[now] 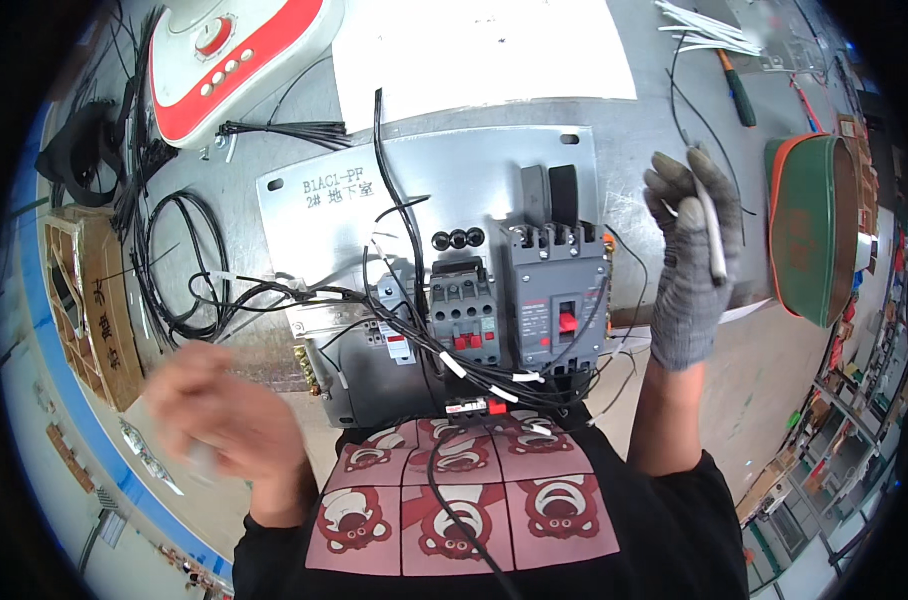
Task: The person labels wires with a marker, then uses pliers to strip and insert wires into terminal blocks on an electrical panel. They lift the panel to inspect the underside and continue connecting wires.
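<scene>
- From my far-off seat, I see the right hand [686,285], in a grey glove, pinching a white stick [715,240] between thumb and fingers.
- The stick is past the right edge of the metal plate [309,240], over by the right side of the tabletop [624,130].
- I think the stick is light, stiff and a bit slippery. I'd hold it round the middle, thumb pressed on.
- The left hand [232,420] is bare and blurry, just off the plate's near left corner. I can't tell if it holds anything.
- Black wires [299,294] cross the plate's left edge. They look light and bendy, and could snag fingers.
- A big grey box [534,300] sits by the plate's right edge. It looks hard and heavy.
- A thin wire [645,265] loops out near the glove, so it's in the way.
- A green case [819,235] stands by the tabletop's right edge.
</scene>
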A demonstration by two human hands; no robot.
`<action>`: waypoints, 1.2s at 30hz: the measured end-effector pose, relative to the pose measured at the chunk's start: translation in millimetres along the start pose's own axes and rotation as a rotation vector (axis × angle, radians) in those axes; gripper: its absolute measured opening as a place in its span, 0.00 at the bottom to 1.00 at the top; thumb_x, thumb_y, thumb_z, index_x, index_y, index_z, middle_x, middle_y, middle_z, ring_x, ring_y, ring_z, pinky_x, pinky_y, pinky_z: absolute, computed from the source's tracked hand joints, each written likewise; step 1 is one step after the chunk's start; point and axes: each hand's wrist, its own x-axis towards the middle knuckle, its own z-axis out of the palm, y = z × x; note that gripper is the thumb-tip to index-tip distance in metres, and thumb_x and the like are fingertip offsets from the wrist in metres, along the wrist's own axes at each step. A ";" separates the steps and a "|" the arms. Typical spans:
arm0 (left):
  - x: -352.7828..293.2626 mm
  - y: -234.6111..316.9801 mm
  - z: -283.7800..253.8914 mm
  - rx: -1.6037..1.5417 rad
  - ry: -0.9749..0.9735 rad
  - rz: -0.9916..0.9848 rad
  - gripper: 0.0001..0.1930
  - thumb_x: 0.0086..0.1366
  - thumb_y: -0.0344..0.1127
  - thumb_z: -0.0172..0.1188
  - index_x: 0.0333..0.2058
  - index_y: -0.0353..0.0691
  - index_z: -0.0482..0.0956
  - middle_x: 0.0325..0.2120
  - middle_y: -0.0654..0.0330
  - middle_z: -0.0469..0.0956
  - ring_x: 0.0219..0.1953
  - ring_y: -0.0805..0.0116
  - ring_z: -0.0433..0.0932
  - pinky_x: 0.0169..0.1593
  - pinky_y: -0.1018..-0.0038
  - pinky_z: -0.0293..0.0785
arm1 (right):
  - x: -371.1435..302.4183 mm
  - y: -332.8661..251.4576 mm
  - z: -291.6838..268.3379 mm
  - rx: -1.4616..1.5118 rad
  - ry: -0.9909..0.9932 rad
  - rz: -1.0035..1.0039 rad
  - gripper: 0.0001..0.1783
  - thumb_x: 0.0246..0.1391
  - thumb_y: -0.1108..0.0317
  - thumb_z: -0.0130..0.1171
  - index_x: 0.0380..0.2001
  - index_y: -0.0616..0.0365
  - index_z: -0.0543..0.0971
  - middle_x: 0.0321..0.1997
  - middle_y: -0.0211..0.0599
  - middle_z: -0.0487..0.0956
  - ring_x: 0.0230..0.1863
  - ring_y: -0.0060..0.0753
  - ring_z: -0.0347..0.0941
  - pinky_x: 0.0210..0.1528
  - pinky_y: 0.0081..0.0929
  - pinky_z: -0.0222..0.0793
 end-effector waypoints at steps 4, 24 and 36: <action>3.7 -41.8 -27.5 0.155 0.233 -0.637 0.16 0.69 0.43 0.48 0.43 0.35 0.73 0.42 0.55 0.76 0.44 0.68 0.73 0.50 0.71 0.67 | 9.9 21.5 -0.5 0.044 -0.088 0.199 0.27 0.60 0.62 0.55 0.60 0.59 0.63 0.53 0.46 0.74 0.49 0.34 0.75 0.51 0.30 0.72; 29.2 -88.8 0.4 -0.102 -0.142 -0.954 0.16 0.70 0.46 0.49 0.41 0.37 0.72 0.42 0.56 0.76 0.48 0.69 0.71 0.57 0.71 0.63 | 20.4 74.3 13.3 -0.002 -0.173 0.048 0.12 0.60 0.73 0.53 0.47 0.62 0.70 0.45 0.35 0.77 0.47 0.25 0.72 0.54 0.23 0.66; 47.3 -87.1 -0.1 -0.406 0.140 -0.995 0.08 0.72 0.38 0.47 0.40 0.41 0.71 0.37 0.67 0.68 0.44 0.73 0.66 0.52 0.75 0.61 | 14.3 54.1 18.0 0.323 0.020 0.326 0.15 0.53 0.72 0.63 0.43 0.57 0.74 0.38 0.33 0.77 0.40 0.24 0.73 0.46 0.21 0.70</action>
